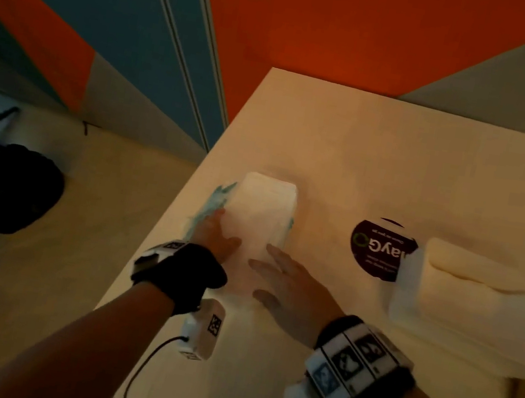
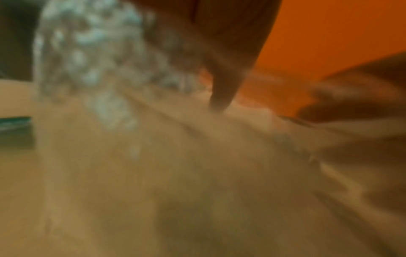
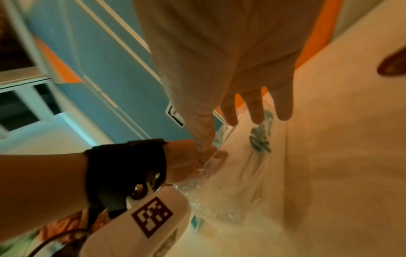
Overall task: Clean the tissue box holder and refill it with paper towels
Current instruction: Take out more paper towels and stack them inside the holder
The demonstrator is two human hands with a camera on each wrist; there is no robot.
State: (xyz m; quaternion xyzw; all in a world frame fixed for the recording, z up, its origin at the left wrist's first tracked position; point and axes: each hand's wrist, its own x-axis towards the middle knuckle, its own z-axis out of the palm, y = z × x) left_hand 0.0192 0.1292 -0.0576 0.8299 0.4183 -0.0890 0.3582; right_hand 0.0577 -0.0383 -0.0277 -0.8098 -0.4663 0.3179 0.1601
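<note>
A white pack of paper towels [image 1: 260, 212] in clear plastic wrap with teal print lies on the pale table [image 1: 367, 147]. My left hand [image 1: 218, 226] is at its left side; in the right wrist view this left hand [image 3: 197, 160] has its fingers curled into the crinkled wrap [image 3: 219, 194]. My right hand [image 1: 265, 258] rests on the near right of the pack with its fingers [image 3: 255, 107] straight. The white tissue box holder [image 1: 466, 302] sits to the right, apart from both hands. The left wrist view is blurred, showing wrap [image 2: 87, 52] and one finger [image 2: 222, 93].
A dark round printed disc [image 1: 374, 249] lies between the pack and the holder, partly under the holder. The table's left edge runs just left of my left hand. A black bag [image 1: 9, 187] sits on the floor below. Orange and blue walls stand behind.
</note>
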